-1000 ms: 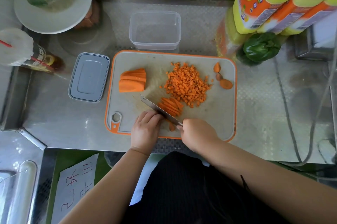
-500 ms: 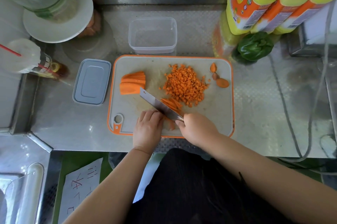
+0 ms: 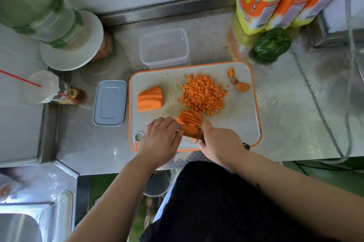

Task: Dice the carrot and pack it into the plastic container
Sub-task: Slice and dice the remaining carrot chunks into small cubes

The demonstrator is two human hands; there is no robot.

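Carrot strips [image 3: 190, 121] just beyond left hand [image 3: 160, 139] fingers [image 3: 167, 123], pressed together; right hand [image 3: 218, 142] gripping knife, blade hidden now, earlier visible.

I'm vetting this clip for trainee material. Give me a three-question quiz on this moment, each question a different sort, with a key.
1. True or false: the plastic container already holds diced carrot.
2. Which lies left of the cutting board? A) green pepper B) grey lid C) yellow bottles
3. Fill in: the left hand steadies the carrot ____ beside the right hand.

Key: 1 false, the container is empty. 2 B, the grey lid. 3 sticks.
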